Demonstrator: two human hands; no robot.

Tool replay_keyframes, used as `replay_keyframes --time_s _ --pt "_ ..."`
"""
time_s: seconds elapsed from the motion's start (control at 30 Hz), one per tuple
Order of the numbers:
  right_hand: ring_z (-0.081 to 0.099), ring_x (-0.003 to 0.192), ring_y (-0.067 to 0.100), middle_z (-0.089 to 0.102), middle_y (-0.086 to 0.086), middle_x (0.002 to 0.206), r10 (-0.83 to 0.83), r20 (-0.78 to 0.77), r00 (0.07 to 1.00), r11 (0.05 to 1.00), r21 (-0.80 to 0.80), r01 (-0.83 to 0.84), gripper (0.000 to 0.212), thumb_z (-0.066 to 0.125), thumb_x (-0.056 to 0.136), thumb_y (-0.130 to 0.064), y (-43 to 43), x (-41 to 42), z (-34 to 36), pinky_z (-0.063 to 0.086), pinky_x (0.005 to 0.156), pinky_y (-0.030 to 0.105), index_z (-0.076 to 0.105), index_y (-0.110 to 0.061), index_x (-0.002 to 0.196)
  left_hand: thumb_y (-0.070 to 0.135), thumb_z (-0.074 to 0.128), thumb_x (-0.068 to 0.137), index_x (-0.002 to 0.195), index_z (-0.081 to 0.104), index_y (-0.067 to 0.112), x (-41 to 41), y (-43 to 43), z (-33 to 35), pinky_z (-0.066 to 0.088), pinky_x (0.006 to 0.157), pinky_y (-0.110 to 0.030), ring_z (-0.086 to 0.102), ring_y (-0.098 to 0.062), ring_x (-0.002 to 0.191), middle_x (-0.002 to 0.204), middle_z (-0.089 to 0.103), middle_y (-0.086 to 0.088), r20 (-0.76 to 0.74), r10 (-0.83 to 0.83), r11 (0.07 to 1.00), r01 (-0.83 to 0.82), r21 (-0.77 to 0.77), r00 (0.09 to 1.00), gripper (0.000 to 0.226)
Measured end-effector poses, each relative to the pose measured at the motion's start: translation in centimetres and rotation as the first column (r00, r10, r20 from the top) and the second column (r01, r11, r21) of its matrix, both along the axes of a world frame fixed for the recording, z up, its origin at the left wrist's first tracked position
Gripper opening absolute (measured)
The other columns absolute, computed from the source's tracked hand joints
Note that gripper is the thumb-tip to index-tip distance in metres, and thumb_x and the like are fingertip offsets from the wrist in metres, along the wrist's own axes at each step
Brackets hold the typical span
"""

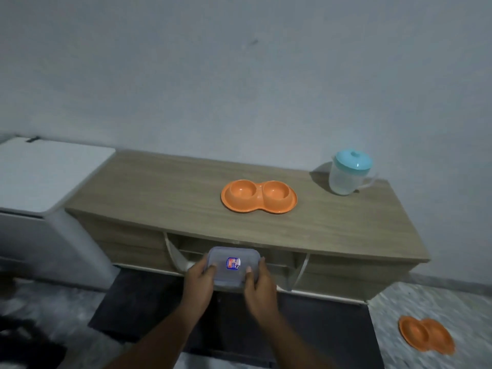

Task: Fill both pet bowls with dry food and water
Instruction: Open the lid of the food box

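Observation:
An orange double pet bowl (pixel 258 197) sits on the wooden cabinet top (pixel 165 193), both cups bare. A second orange double bowl (pixel 426 335) lies on the floor at the lower right. A clear jug with a teal lid (pixel 348 171) stands at the cabinet's back right. In front of the cabinet's open shelf I hold a clear lidded plastic container (pixel 232 266) with a small label on its lid. My left hand (pixel 198 282) grips its left side and my right hand (pixel 259 283) grips its right side. Its contents cannot be made out.
A white appliance (pixel 45 177) stands against the cabinet's left end. A dark mat (pixel 149 310) covers the floor before the cabinet. The cabinet's front has open compartments (pixel 282 259) with white dividers. A grey wall rises behind.

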State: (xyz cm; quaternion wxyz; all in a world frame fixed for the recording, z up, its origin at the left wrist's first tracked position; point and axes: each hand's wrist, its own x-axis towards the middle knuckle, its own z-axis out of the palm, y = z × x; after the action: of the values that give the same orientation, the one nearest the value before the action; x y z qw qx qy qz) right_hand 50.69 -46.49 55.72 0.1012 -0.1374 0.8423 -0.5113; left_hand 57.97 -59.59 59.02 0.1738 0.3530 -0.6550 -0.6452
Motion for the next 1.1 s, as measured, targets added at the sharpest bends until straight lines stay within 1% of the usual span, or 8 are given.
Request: replay_keyframes --time_s 0.13,0.23,0.43,0.57,0.77,0.9,1.0,1.1 --pt "0.061 0.109 0.017 0.065 0.002 0.119 0.065 -0.140 0.988 0.996 -0.051 -0.073 0.042 0.041 0.098 -0.042 -4.1 -2.2 4.5 0.049 0.092 0.032 0.053 -0.015 0.128 0.003 0.058 0.088 0.093 0.071 0.026 -1.3 -4.1 4.8 0.052 0.084 -0.039 0.065 -0.018 0.085 0.089 0.072 0.000 -0.045 0.060 0.996 -0.063 -0.069 0.997 0.027" --pt "0.062 0.101 0.016 0.066 0.001 0.113 0.088 -0.214 0.973 0.991 -0.084 -0.108 0.039 0.040 0.097 -0.040 -8.1 -4.9 6.2 0.048 0.084 0.030 0.054 -0.016 0.124 0.019 0.053 0.076 0.084 0.066 0.035 -3.2 -7.6 7.4 0.049 0.085 -0.036 0.062 -0.015 0.084 0.086 0.068 0.009 -0.085 0.061 0.991 -0.071 -0.114 0.994 0.022" --pt "0.061 0.107 0.028 0.065 0.012 0.118 0.110 -0.247 0.963 0.992 -0.038 -0.123 0.053 0.036 0.093 -0.044 -17.7 -10.9 6.5 0.048 0.093 0.042 0.051 -0.007 0.128 0.017 0.053 0.083 0.107 0.070 0.011 -8.3 -16.6 9.0 0.042 0.078 -0.027 0.062 -0.022 0.090 0.099 0.070 -0.009 -0.048 0.027 0.972 -0.037 -0.234 0.999 0.030" --pt "0.059 0.099 0.029 0.064 0.019 0.108 0.064 -0.187 0.980 0.997 -0.018 -0.069 0.040 0.043 0.093 -0.031 -23.6 -13.4 5.2 0.046 0.087 0.038 0.055 0.001 0.116 0.004 0.054 0.097 0.132 0.061 0.004 -10.8 -22.3 7.6 0.031 0.073 -0.014 0.055 -0.014 0.105 0.109 0.056 0.004 0.086 0.007 0.957 0.018 -0.290 0.996 0.035" --pt "0.064 0.099 0.026 0.067 0.012 0.111 0.081 -0.118 0.990 0.996 0.040 -0.077 0.045 0.043 0.093 -0.038 -27.5 -15.1 3.0 0.051 0.084 0.037 0.051 -0.008 0.125 0.039 0.052 0.089 0.127 0.061 0.027 -12.2 -28.1 4.4 0.050 0.098 -0.037 0.064 -0.029 0.114 0.124 0.070 -0.007 0.296 -0.048 0.903 0.168 -0.395 0.954 0.041" --pt "0.063 0.084 0.027 0.068 0.008 0.094 0.117 -0.121 0.986 0.982 0.165 -0.096 0.024 0.051 0.094 -0.034 -27.7 -16.5 3.5 0.045 0.068 0.032 0.054 -0.014 0.106 0.043 0.044 0.088 0.122 0.054 0.046 -13.3 -30.7 3.8 0.055 0.090 -0.037 0.068 -0.024 0.102 0.109 0.074 0.004 0.358 -0.026 0.874 0.194 -0.444 0.934 0.035" --pt "0.061 0.079 0.030 0.067 0.010 0.086 0.132 -0.072 0.989 0.927 0.362 -0.098 0.028 0.058 0.088 -0.042 -27.5 -18.5 4.4 0.041 0.064 0.032 0.056 -0.015 0.091 0.059 0.047 0.083 0.106 0.066 0.041 -14.2 -33.2 3.3 0.060 0.081 -0.039 0.073 -0.023 0.085 0.088 0.078 0.005 0.502 -0.042 0.918 0.232 -0.322 0.864 0.035" --pt "0.066 0.087 0.029 0.069 0.009 0.092 0.157 0.061 0.986 0.892 0.421 -0.168 0.043 0.067 0.079 -0.049 -27.7 -20.5 5.5 0.045 0.066 0.030 0.062 -0.011 0.098 0.044 0.063 0.083 0.091 0.075 0.025 -14.9 -34.1 4.2 0.063 0.061 -0.037 0.075 -0.015 0.072 0.073 0.076 0.002 0.526 -0.100 0.978 0.182 -0.106 0.845 0.024"
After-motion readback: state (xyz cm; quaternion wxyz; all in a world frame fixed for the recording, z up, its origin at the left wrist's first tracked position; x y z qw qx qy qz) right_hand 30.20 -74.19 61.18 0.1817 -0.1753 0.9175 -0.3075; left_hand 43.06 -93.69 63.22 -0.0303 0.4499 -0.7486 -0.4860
